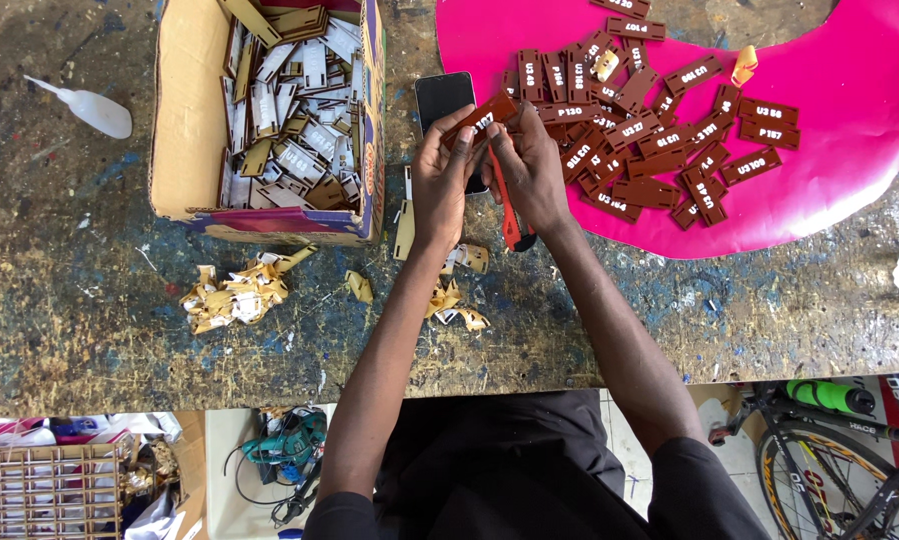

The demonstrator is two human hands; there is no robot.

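Observation:
My left hand (439, 180) and my right hand (531, 172) meet above the workbench, both gripping one small brown rectangular tag (481, 118) with white lettering. A red-handled knife (509, 212) runs down under my right palm, held against it. Just behind the hands lies a dark phone (439, 96), face up. To the right, several more brown tags (649, 130) are heaped on a bright pink sheet (849, 190).
A cardboard box (184, 130) full of white and tan tags stands at the left. Torn paper backing scraps (234, 292) litter the paint-stained bench (89, 330). A white squeeze bottle (94, 108) lies far left. Below the bench edge are a bicycle (839, 450) and a wooden grid (44, 490).

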